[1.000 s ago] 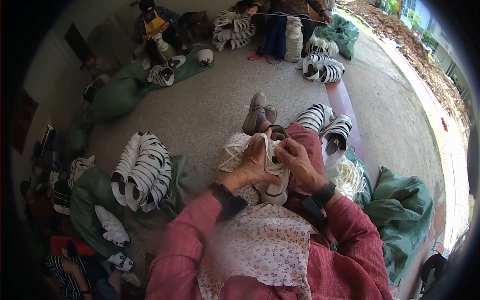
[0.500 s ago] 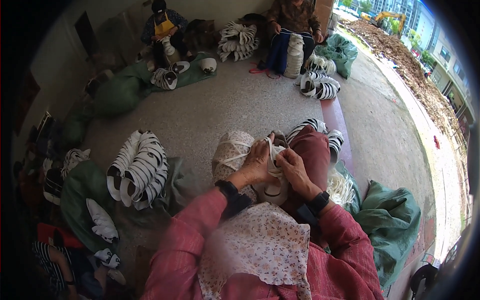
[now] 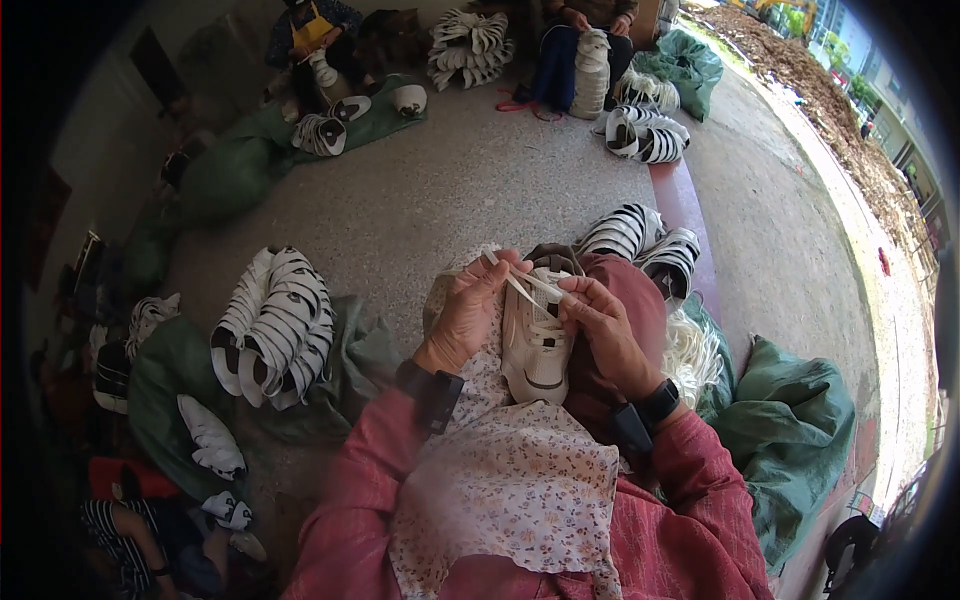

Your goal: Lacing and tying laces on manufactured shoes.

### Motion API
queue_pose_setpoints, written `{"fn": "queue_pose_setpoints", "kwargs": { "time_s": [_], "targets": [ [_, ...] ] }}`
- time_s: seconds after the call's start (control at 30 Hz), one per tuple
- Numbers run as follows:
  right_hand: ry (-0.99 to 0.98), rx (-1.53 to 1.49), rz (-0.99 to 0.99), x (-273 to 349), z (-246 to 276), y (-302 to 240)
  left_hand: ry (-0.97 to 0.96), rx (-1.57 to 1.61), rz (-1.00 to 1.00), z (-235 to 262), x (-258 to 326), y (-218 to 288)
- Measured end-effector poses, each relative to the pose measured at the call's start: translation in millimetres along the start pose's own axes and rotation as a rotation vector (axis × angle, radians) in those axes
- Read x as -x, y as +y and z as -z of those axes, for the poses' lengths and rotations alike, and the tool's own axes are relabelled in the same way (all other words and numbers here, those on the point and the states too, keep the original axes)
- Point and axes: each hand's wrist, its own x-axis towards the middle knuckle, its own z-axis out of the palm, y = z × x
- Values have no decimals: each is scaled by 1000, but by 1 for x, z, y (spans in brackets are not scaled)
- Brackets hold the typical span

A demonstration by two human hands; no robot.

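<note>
A white and beige sneaker rests between my knees, toe toward me, its heel opening at the far end. My left hand is closed at the shoe's left, pinching a flat white shoelace that runs up past the fingertips. On the right side, my right hand pinches lace too, thumb and forefinger together over the upper eyelets. Lace strands cross above the tongue between both hands. Under the shoe lies a flowered apron across my lap.
Left of me stand stacked white shoe uppers on green sacks. More uppers sit beyond my right knee, with a bundle of white laces and a green sack nearby. Two people sit across the floor; another person is at lower left.
My hands have moved apart and the left has drawn lace up and leftward. The sneaker's toe and front, mostly covered before, now show. The whole view has shifted slightly.
</note>
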Motion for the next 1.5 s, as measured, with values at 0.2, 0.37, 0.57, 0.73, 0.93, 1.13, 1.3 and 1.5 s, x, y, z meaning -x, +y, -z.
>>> {"fn": "queue_pose_setpoints", "kwargs": {
  "time_s": [0.2,0.37,0.57,0.73,0.93,1.13,1.3,1.5],
  "targets": [
    [106,-228,104,25,61,-36,38,422,10,62,14,47],
    [165,-445,424,56,137,-90,300,439,-45,90,35,86],
    [766,561,381,95,235,-97,125,252,-60,132,21,105],
    [244,613,126,50,107,-80,-133,-722,52,22,-17,81],
    [-137,1157,274,5,19,-30,-639,-1009,-43,0,-55,24],
    [-300,1492,278,-19,11,-32,-590,-770,116,16,-44,21],
    [-376,1618,209,-22,-2,-28,-623,-958,-38,27,-40,16],
    [-458,865,6,-29,32,-21,-552,-919,196,24,-37,6]
  ]
}}
